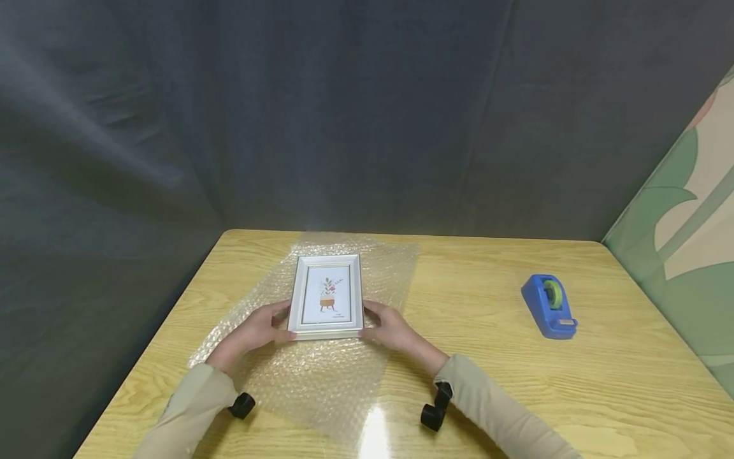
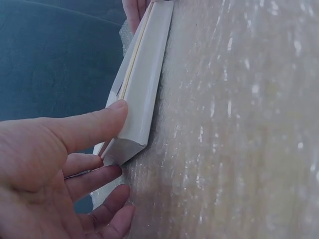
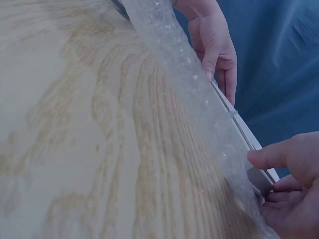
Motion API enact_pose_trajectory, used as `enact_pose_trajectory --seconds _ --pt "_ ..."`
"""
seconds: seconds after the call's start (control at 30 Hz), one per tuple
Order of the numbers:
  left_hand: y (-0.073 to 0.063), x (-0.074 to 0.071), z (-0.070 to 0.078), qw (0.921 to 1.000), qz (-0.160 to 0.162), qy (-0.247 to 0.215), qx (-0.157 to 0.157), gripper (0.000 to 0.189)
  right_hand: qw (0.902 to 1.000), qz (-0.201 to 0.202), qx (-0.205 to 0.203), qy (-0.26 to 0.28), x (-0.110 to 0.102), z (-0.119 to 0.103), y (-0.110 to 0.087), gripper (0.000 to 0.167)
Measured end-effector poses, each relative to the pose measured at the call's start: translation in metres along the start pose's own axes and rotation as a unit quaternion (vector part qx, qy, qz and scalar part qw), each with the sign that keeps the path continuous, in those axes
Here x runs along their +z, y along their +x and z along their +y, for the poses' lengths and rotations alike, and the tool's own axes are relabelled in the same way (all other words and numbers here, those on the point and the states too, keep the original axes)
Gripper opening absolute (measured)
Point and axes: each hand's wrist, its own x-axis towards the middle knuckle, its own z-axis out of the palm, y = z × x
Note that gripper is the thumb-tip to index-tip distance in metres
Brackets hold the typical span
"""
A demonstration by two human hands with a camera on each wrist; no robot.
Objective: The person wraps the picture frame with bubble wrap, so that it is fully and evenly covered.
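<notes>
A white picture frame (image 1: 327, 297) with a potted-plant print faces up over a sheet of bubble wrap (image 1: 318, 376). My left hand (image 1: 259, 327) grips its near left corner. In the left wrist view the thumb (image 2: 99, 124) presses the frame's edge (image 2: 142, 94), and the fingers curl at the corner. On the opposite side, my right hand (image 1: 391, 327) holds the near right corner. The right wrist view has its thumb (image 3: 271, 154) on the edge and fingers tucked beside the corner.
A blue tape dispenser (image 1: 541, 312) with a green roll stands on the right of the wooden table (image 1: 476, 299). Dark cloth (image 1: 367, 121) hangs behind the far edge and on the left. A patterned panel (image 1: 688, 236) borders the right side.
</notes>
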Motion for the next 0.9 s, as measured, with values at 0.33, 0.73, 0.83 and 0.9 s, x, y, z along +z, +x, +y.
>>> enact_pose_trajectory --seconds 0.33,0.73,0.83,0.9 --pt "-0.0001 0.0002 -0.0001 1.0 0.005 -0.003 0.006 0.072 0.9992 0.027 0.017 -0.025 0.002 -0.005 0.0007 0.057" --pt "-0.0014 -0.0019 0.0003 0.999 -0.012 0.006 0.041 0.073 0.999 0.042 0.014 -0.002 0.0026 -0.0063 -0.0005 0.057" --pt "-0.0004 -0.0025 -0.0005 0.999 -0.015 0.007 0.042 0.073 0.9992 0.038 0.011 0.006 0.0026 -0.0045 -0.0002 0.058" --pt "0.0009 -0.0024 -0.0018 0.9992 -0.015 0.004 0.037 0.073 0.9994 0.029 0.009 0.017 0.0021 -0.0027 0.0003 0.06"
